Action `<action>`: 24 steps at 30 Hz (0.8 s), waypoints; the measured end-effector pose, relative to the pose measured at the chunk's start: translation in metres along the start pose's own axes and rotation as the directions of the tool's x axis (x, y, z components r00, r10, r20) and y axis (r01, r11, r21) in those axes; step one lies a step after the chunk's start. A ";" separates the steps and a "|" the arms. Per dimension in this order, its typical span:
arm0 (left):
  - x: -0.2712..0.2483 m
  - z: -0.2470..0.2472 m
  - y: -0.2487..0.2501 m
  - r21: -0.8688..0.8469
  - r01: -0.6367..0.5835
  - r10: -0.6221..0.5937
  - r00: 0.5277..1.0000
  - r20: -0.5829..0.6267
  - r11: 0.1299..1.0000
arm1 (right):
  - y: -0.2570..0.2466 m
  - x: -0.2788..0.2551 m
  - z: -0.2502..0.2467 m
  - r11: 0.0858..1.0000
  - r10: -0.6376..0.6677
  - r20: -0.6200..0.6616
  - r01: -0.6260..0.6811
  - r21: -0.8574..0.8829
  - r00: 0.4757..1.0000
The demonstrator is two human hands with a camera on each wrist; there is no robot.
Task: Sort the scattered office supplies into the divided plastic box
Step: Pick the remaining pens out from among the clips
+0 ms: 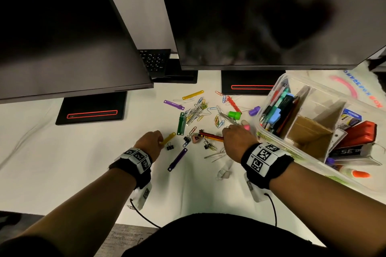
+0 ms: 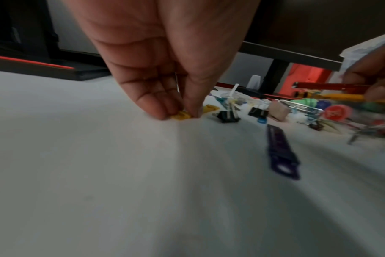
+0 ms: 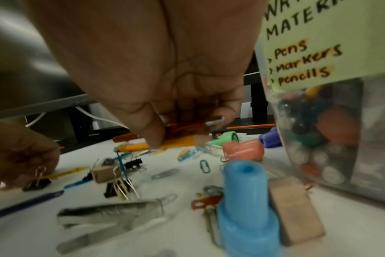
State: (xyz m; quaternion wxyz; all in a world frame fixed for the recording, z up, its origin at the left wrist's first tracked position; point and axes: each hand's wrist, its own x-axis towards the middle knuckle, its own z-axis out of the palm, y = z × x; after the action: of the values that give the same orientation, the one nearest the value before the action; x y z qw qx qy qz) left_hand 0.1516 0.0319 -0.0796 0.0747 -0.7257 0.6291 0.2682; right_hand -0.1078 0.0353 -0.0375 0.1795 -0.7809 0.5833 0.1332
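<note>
My left hand [image 1: 150, 139] pinches a yellow clip [image 1: 168, 138] off the surface; my right hand [image 1: 234, 137] clasps pencils [image 1: 211, 136], which I judge belong next in the box [image 1: 269, 131]'s writing compartment.

A pale green handwritten label [image 3: 314, 43] is stuck on the side of the clear plastic box [image 3: 332, 139]. Its heading, partly cut off, ends in "MATERI"; beneath it are listed "pens", "markers" and "pencils". Inside the box, a dark package [image 1: 346, 151] shows the letters "SE". Other printing is too blurred to read.
</note>
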 end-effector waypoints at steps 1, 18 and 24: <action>0.000 0.002 0.007 0.006 -0.024 0.024 1.000 0.015 1.000 | 0.000 -0.002 -0.002 0.999 0.017 0.028 -0.017 0.028 0.999; 0.001 -0.004 0.071 -0.065 -0.286 0.287 0.958 -0.006 0.956 | 0.012 -0.043 -0.036 1.000 0.021 -0.027 -0.021 0.001 0.999; 0.002 -0.001 0.082 -0.071 -0.309 0.313 0.949 0.043 0.948 | 0.041 -0.060 -0.067 0.978 0.125 -0.132 -0.100 0.183 0.983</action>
State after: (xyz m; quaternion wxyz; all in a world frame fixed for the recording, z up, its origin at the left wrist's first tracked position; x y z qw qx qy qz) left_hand 0.0742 0.0138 -0.0610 0.0253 -0.6121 0.7246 0.3157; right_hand -0.1636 0.0474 0.0425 0.1975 -0.7351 0.6476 0.0349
